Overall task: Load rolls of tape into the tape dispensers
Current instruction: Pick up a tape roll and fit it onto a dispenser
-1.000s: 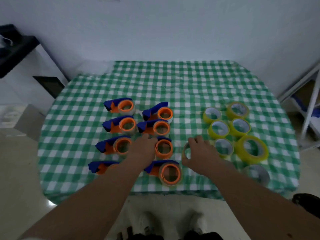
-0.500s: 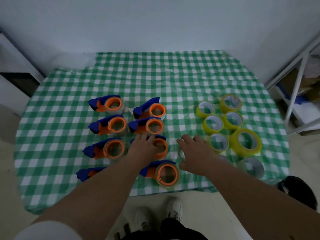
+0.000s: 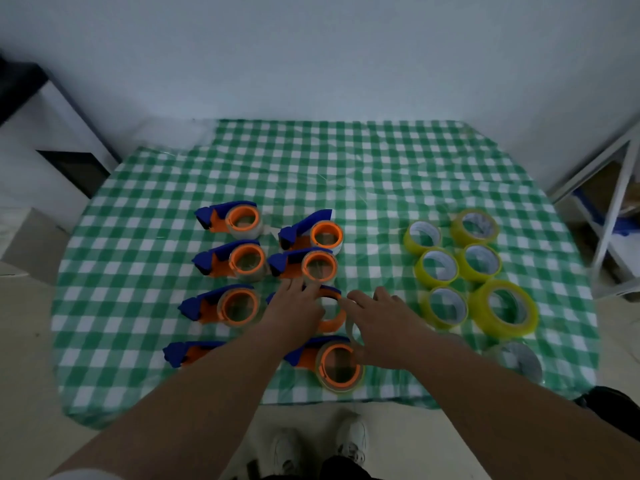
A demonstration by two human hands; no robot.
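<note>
Several blue and orange tape dispensers lie in two columns on the left half of the table. My left hand [image 3: 298,306] rests on one of them, the dispenser [image 3: 331,311] third from the back in the right column, with its fingers curled over the body. My right hand [image 3: 382,327] grips a clear tape roll [image 3: 350,329], tilted on edge right beside that dispenser's orange hub. Several yellow tape rolls [image 3: 438,266] lie flat on the right, the largest one [image 3: 504,308] among them.
A green and white checked cloth [image 3: 346,174] covers the table. A greyish roll [image 3: 517,358] sits near the front right edge. A dark cabinet [image 3: 52,133] stands at the left and a metal shelf [image 3: 613,209] at the right. My shoes [image 3: 351,441] show below the front edge.
My right hand has carried the clear roll leftward from beside the yellow rolls up to the dispenser under my left hand. My left hand stayed on that dispenser.
</note>
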